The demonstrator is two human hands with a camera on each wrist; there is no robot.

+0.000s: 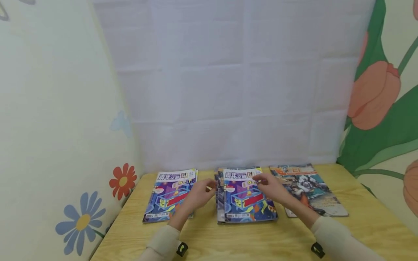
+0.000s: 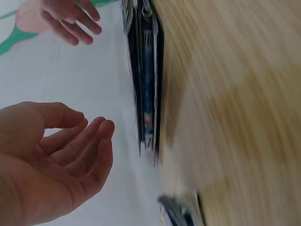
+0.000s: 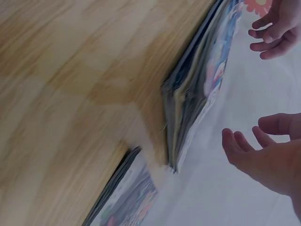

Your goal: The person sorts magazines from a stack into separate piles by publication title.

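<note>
A stack of magazines (image 1: 245, 203) lies in the middle of the table, a purple-and-blue cover on top and a greyer one jutting out at its left edge. Above the gap between this stack and the left magazines, my left hand (image 1: 200, 194) hovers with loosely bent fingers and nothing in them. Over the upper right part of the stack is my right hand (image 1: 272, 186), also holding nothing. The left wrist view shows the left hand (image 2: 61, 160) apart from the stack's edge (image 2: 148, 84). In the right wrist view, the right hand (image 3: 268, 153) is likewise clear of the stack (image 3: 195, 89).
Magazines with the same purple cover (image 1: 169, 197) lie at the left. On the right is a magazine with a darker illustrated cover (image 1: 308, 190). They share a wooden table (image 1: 209, 239), with a white cloth (image 1: 235, 90) hanging behind and painted walls at both sides.
</note>
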